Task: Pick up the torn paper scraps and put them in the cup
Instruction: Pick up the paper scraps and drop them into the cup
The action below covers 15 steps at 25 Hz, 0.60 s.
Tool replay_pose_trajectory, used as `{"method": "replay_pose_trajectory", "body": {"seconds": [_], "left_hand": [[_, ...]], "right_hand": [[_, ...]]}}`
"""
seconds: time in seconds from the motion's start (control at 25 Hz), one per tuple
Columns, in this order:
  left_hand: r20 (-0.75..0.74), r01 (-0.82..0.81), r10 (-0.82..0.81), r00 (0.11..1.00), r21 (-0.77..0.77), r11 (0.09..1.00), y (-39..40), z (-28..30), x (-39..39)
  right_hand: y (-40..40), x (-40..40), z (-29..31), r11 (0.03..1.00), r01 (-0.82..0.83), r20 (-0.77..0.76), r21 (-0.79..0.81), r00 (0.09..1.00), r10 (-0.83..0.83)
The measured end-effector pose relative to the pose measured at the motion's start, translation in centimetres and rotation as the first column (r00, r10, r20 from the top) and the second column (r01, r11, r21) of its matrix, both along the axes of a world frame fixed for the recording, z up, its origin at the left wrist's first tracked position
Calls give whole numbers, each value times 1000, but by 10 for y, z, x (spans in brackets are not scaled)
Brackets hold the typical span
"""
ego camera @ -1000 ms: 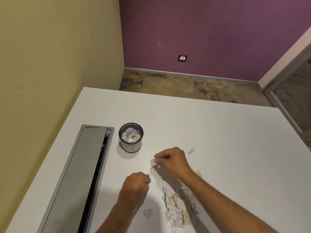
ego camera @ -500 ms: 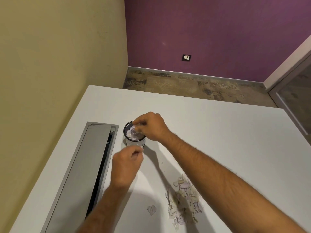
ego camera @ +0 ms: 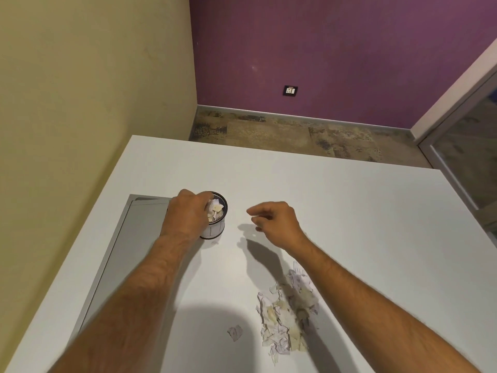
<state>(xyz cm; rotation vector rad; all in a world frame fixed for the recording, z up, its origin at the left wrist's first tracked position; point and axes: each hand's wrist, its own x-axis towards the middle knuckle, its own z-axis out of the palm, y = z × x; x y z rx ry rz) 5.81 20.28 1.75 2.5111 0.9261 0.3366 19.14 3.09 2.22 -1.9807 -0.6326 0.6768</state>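
Torn paper scraps, white, lilac and pale yellow, lie in two places on the white table (ego camera: 349,211). Landmark for all positions: the small round cup with a dark rim and a pale wall (ego camera: 218,224).

Head view:
- Cup contents: crumpled scraps show inside the rim. The cup stands upright, just beside the grey recessed cable-tray lid (ego camera: 139,232).
- Main heap of scraps (ego camera: 287,308): on the table, well apart from the cup, toward the camera and to its right. Its long axis runs roughly from far to near.
- Single small scrap (ego camera: 235,333): alone on the table, just left of the heap's near end, nearly straight toward the camera from the cup.
- Tiny fleck (ego camera: 215,242): on the table at the cup's base.
- Left hand (ego camera: 188,214): over the cup's left rim, fingers curled down into the opening. Whether they pinch a scrap cannot be told; the fingertips are hidden.
- Right hand (ego camera: 274,222): in the air to the right of the cup, apart from it, fingers loosely bent, holding nothing visible.

Governing relation for the coming move: the heap lies toward the camera from the right hand, beside the right forearm. The right hand is judged nearer and free, so it suits the pickup.
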Motion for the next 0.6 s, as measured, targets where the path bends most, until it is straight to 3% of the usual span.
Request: {"method": "replay_pose_trajectory", "body": {"seconds": [0.2,0.32,0.44,0.52,0.6], "left_hand": [[169,159,-199,965,222,962,-27,0,-4],[115,372,-363,925,-66,926,-68,-14,-17],[-73,542,-602,796,-356,761,-114,-34,-28],[-154,574,-680,717,-424,701,-138,-47,-33],[-224,529,-648,728,-417,739,-155,-57,-37]], "right_hand": [[-60,5,-20,940,-53,232,-336,963,138],[-87,2,-29,839,-69,251,-540,938,238],[-101,-10,-37,732,-156,196,-664,908,371],[-103,-21,-42,681,-215,207,-700,852,481],[-104,-29,-47,651,-245,236,-719,795,559]]}}
